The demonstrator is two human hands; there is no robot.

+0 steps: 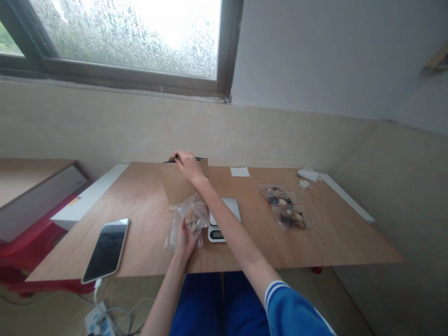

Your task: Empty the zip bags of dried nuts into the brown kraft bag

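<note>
My left hand (186,240) is closed around a clear plastic bag (196,207) with light tan pieces inside. The bag lies in front of a brown cardboard box (178,182) with an open top. Over the box's rim reaches my right hand (189,165), fingers pinched together. Something small, dark and brownish shows at its fingertips, too small to name. Under my right forearm sits a white kitchen scale (217,235), its display facing me and its plate partly hidden by the arm.
Several zip bags (292,217) of dark and pale dried pieces lie to the right. A tablet (108,249) with a charging cable rests at the table's front left edge. White paper (240,171) lies at the back; crumpled white wrapping (308,175) is at the far right.
</note>
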